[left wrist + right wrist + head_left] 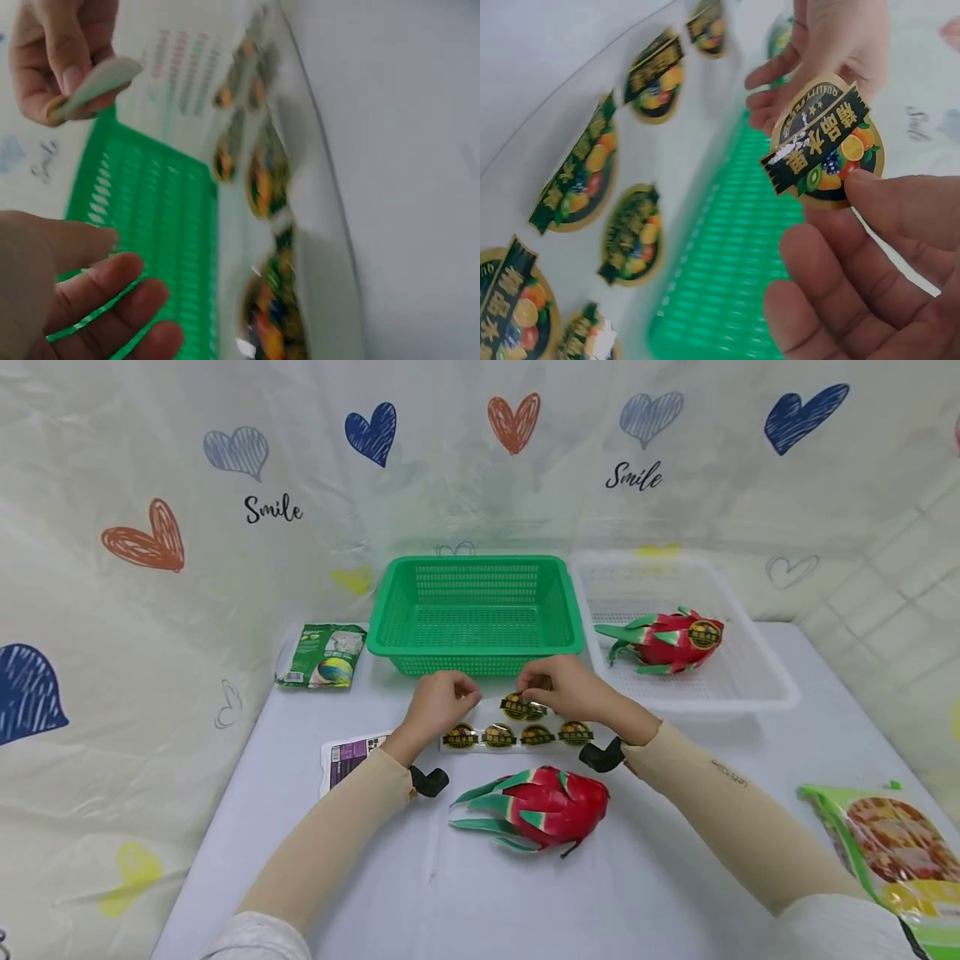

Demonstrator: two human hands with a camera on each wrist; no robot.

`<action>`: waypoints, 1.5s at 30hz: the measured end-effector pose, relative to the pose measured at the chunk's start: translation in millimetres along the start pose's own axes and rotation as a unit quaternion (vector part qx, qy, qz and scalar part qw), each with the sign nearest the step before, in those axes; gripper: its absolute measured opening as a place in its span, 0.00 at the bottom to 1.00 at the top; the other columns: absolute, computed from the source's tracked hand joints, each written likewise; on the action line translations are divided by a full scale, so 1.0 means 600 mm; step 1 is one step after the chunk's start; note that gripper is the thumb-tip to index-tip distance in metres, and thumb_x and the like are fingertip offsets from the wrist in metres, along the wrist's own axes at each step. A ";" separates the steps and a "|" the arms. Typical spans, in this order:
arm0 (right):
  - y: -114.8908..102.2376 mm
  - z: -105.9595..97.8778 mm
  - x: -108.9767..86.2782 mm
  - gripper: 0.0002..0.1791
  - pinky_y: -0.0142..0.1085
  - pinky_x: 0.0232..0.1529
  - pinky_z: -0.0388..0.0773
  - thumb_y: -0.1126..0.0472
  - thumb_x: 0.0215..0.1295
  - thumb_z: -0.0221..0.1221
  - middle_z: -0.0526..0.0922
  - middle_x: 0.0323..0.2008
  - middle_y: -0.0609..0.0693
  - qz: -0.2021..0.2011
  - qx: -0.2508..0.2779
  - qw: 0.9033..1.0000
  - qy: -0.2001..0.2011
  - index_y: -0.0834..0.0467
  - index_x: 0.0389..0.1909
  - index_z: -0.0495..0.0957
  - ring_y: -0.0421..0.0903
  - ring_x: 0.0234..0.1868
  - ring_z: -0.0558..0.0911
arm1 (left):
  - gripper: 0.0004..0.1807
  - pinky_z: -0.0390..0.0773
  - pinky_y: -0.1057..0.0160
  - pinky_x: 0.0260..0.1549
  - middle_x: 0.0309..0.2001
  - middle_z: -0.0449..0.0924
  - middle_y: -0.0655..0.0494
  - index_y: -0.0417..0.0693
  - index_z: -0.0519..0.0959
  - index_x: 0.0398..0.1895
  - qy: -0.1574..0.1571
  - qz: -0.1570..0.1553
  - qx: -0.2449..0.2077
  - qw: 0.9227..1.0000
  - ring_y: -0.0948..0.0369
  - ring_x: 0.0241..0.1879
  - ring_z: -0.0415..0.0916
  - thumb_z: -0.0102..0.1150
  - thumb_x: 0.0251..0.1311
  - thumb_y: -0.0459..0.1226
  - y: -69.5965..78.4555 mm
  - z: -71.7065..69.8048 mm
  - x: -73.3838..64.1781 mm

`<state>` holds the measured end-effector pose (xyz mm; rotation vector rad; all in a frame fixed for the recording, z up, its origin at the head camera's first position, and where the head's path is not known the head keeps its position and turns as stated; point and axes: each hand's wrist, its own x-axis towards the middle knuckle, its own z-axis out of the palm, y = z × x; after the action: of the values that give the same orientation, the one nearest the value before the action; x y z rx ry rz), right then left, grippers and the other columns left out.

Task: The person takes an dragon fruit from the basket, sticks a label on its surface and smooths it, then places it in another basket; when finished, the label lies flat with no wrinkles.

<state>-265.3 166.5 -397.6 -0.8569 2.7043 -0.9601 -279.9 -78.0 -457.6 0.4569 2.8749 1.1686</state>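
My right hand (566, 685) pinches a round black-and-gold fruit sticker (829, 161) between thumb and fingers, its printed face showing in the right wrist view. The left hand (442, 703) is held across from it, fingers loosely bent and apart, with nothing between them. Below both hands lies a clear sheet of stickers (498, 737), with several more of the same oval labels. Nearer to me a red dragon fruit (558, 808) with green leaf tips rests on the white table, its leaves pointing left.
Behind the hands stands a green plastic basket (476, 664). To its right, a white basket (750, 685) holds another dragon fruit (667, 639) bearing a sticker. Around the table lie a green packet (322, 653), a purple-and-white packet (348, 757) and a food bag (900, 852).
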 end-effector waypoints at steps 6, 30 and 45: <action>-0.022 -0.032 -0.042 0.03 0.34 0.36 0.80 0.63 0.71 0.65 0.89 0.36 0.48 -0.004 0.009 1.000 0.022 0.55 0.42 0.86 0.44 0.32 0.83 | 0.26 0.78 0.60 0.30 0.32 0.88 0.61 0.58 0.88 0.35 -0.033 0.050 -0.053 0.997 0.62 0.30 0.79 0.50 0.74 0.64 0.074 -0.014 -0.035; -0.025 0.005 -0.209 0.08 0.34 0.32 0.77 0.56 0.74 0.64 0.81 0.28 0.49 0.099 0.107 0.988 0.047 0.52 0.33 0.82 0.49 0.32 0.81 | 0.13 0.66 0.71 0.21 0.18 0.77 0.66 0.56 0.86 0.24 -0.061 0.166 -0.101 0.979 0.69 0.21 0.69 0.67 0.68 0.46 0.169 0.012 -0.131; 0.006 0.048 -0.280 0.08 0.29 0.22 0.67 0.58 0.69 0.68 0.79 0.21 0.37 0.069 0.115 0.991 0.022 0.53 0.28 0.85 0.32 0.23 0.69 | 0.24 0.54 0.76 0.11 0.08 0.63 0.72 0.58 0.79 0.09 -0.161 0.207 0.042 0.964 0.76 0.12 0.58 0.67 0.66 0.46 0.193 0.048 -0.169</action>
<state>-119.4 247.6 -431.0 -0.6028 2.5794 -1.2400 -148.7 -6.6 -409.8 1.1778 2.6182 0.8972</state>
